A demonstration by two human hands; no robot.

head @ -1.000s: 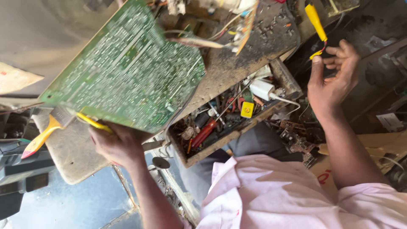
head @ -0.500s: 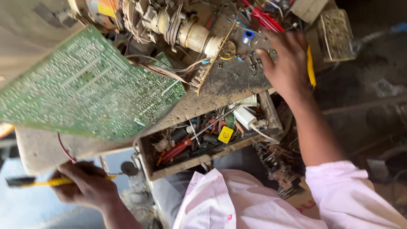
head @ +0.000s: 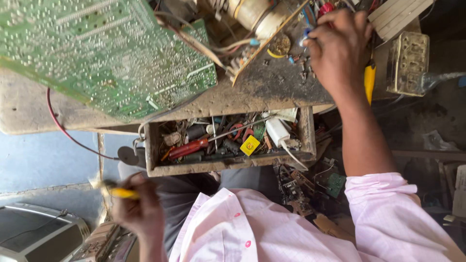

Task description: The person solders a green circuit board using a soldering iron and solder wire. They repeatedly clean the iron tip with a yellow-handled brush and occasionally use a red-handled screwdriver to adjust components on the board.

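A large green circuit board [head: 107,53] lies solder side up on the worn wooden bench [head: 276,90], with wires running to a coil assembly [head: 252,12]. My right hand [head: 340,48] rests on the bench at the top right, fingers curled among small loose parts, with a yellow-handled tool [head: 370,80] sticking out under the palm. My left hand [head: 138,211] is low at the left, below the bench edge, closed around another yellow-handled tool [head: 121,193] that is blurred.
An open wooden drawer [head: 303,133] under the bench holds a red-handled screwdriver [head: 189,148], a yellow square part [head: 250,145], a white charger [head: 279,131] and several tools. A beige socket box [head: 407,63] sits at the right. A silver device [head: 34,237] lies at the bottom left.
My left hand has dropped lower, away from the board and below the bench edge, still gripping its yellow tool. My right hand stays on the bench among the small parts.
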